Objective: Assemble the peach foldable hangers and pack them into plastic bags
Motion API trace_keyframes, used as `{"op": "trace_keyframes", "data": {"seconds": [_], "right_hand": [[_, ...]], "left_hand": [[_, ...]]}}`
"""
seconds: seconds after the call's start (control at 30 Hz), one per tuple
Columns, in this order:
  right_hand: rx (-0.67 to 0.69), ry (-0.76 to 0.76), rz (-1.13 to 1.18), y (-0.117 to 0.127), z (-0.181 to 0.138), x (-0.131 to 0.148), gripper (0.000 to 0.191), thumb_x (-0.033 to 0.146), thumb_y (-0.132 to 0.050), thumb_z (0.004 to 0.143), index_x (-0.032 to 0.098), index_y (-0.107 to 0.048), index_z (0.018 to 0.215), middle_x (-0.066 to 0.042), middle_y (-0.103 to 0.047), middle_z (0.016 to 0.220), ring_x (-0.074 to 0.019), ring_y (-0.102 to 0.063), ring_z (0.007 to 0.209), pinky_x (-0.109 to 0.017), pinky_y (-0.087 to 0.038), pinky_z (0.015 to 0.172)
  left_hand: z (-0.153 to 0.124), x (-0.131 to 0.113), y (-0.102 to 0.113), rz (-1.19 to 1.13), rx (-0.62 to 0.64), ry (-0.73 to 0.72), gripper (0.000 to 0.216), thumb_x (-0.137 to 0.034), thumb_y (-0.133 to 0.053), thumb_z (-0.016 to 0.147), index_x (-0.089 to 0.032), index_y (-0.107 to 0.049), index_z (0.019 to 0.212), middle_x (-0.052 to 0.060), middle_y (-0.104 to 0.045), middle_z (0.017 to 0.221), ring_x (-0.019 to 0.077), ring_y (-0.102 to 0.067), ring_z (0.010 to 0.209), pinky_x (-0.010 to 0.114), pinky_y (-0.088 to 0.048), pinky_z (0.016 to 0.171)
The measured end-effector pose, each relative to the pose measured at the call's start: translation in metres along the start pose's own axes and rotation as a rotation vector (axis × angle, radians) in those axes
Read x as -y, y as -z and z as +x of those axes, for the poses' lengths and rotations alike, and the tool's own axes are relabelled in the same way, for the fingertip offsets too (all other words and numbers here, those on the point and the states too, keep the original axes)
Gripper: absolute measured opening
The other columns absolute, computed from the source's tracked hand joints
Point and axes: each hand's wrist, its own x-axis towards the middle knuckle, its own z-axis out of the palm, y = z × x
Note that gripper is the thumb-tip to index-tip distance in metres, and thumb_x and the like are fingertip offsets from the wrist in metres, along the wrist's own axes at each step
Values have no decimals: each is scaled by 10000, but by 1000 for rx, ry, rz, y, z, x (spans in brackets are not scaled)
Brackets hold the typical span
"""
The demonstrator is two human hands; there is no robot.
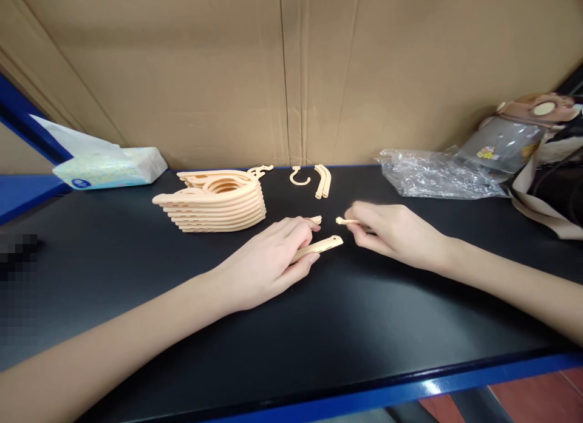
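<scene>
Two clamped hands: left hand on a hanger arm, holed end clear, presumably for access; right hand pinching a knob-ended piece. Beyond: nested hanger stack, likely space-saving; loose hook, curved bars within reach.

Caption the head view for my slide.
Left hand and right hand hold peach plastic hanger parts at a black tabletop.

Head-worn view, forward and downward
</scene>
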Motion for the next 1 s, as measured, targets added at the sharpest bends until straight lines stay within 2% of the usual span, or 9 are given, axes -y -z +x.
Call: {"op": "trace_keyframes", "data": {"seconds": [0.23, 0.4, 0.67, 0.8, 0.93, 1.0], "right_hand": [[-8, -31, 31, 3, -1, 4, 172, 224, -400, 958, 199, -534, 853, 27, -544, 691, -84, -452, 509, -225, -299, 486], [91, -97, 103, 4, -2, 6, 227, 282, -359, 997, 200, -561, 930, 13, -612, 695, -114, -549, 564, -242, -333, 538], [164, -137, 214, 5, 0, 10, 252, 288, -391, 981, 203, -623, 929, 26, -564, 636, -112, -494, 530, -244, -319, 546], [164, -130, 232, 3, 0, 8, 219, 270, -431, 958, 202, -630, 902, 35, -543, 622, -106, -476, 531, -242, -316, 553], [175, -140, 324, 3, 0, 7, 147, 318, -517, 926, 200, -598, 896, 42, -534, 653, -98, -466, 542, -228, -333, 549], [178, -149, 390, 3, 0, 8, 170, 370, -566, 908, 204, -561, 875, 40, -541, 694, -94, -469, 563, -220, -346, 554]], "left_hand": [[1, 0, -1, -64, -12, 16, 207, -270, -366, 1003, -229, -332, 803, 87, -589, 1096, 228, -479, 1271, 354, -455, 907], [0, 1, -2, -92, -23, 25, 201, -266, -377, 1006, -231, -329, 814, 88, -587, 1100, 217, -468, 1293, 345, -449, 917], [0, 2, -3, -113, -37, 40, 181, -281, -377, 1009, -228, -357, 837, 95, -570, 1191, 221, -458, 1317, 344, -466, 933], [1, 3, -5, -49, -50, 5, 122, -287, -381, 1014, -206, -456, 961, 102, -555, 1265, 225, -467, 1309, 371, -451, 1006], [0, 4, -6, 66, -55, -63, 231, -251, -351, 1021, -164, -556, 1082, 127, -499, 1362, 226, -428, 1334, 393, -390, 1102], [0, 5, -6, 87, -66, -69, 279, -248, -345, 1023, -140, -558, 1167, 139, -495, 1375, 232, -425, 1335, 397, -386, 1113]]}}
